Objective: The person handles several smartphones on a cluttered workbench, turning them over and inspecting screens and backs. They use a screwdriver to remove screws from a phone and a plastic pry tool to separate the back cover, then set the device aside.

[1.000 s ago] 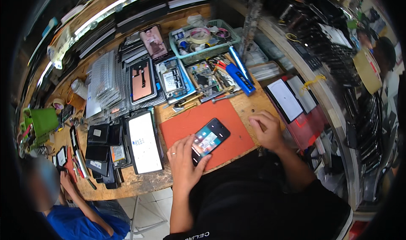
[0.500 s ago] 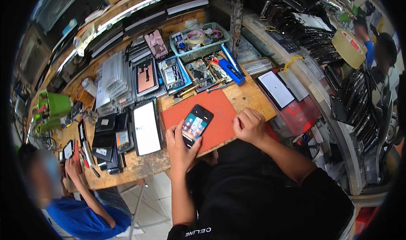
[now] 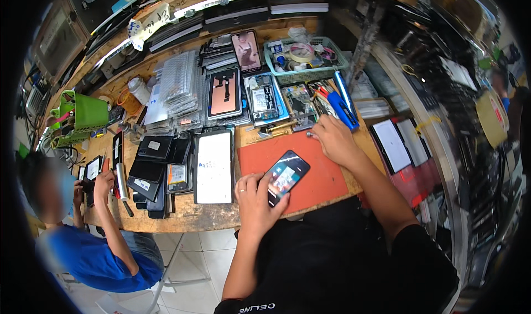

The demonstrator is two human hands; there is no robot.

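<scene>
My left hand (image 3: 257,203) is closed on a smartphone (image 3: 289,176) with a lit screen, lying on the red mat (image 3: 326,192). My right hand (image 3: 332,140) is at the mat's far edge, fingers curled beside a small silver tool (image 3: 310,134); I cannot tell whether they grip it. Just beyond lie blue-handled tools (image 3: 342,109) and loose phone parts. Left of the mat are a white panel (image 3: 213,167) and a pile of black phones (image 3: 155,148).
A co-worker (image 3: 94,253) in blue works at the bench's left, near a green basket (image 3: 91,115). A mint basket (image 3: 307,72), bubble-wrap sleeves (image 3: 177,82) and phone stacks crowd the back. A shelf of devices (image 3: 448,93) runs along the right, with people beyond it.
My right hand has moved forward from the mat's near right side to its far edge by the tools. My left hand remains on the phone. The view has shifted.
</scene>
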